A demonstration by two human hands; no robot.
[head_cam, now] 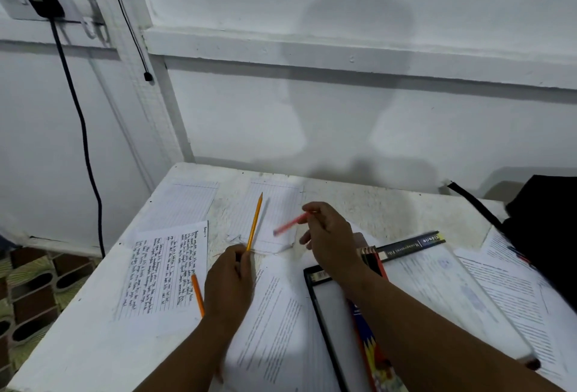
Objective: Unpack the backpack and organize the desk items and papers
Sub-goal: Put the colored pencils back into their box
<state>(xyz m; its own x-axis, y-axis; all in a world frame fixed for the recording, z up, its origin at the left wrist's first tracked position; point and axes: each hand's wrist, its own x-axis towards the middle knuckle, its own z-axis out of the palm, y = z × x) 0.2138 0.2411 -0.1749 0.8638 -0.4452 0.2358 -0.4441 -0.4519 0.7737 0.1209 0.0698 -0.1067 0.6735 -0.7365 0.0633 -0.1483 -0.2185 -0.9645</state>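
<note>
Yellow pencil (255, 221) pinched in your left hand (229, 282) | pink pen (288, 225) pinched in right hand (327, 241), blurred | risk: sleeve-sweep scattering loose papers (274, 323) at 6 o'clock

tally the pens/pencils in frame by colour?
Yellow pencil, held by the left hand: 1
Orange pencil, lying on the desk: 1
Pink-red pen, blurred, held by the right hand: 1
Total: 3
</note>
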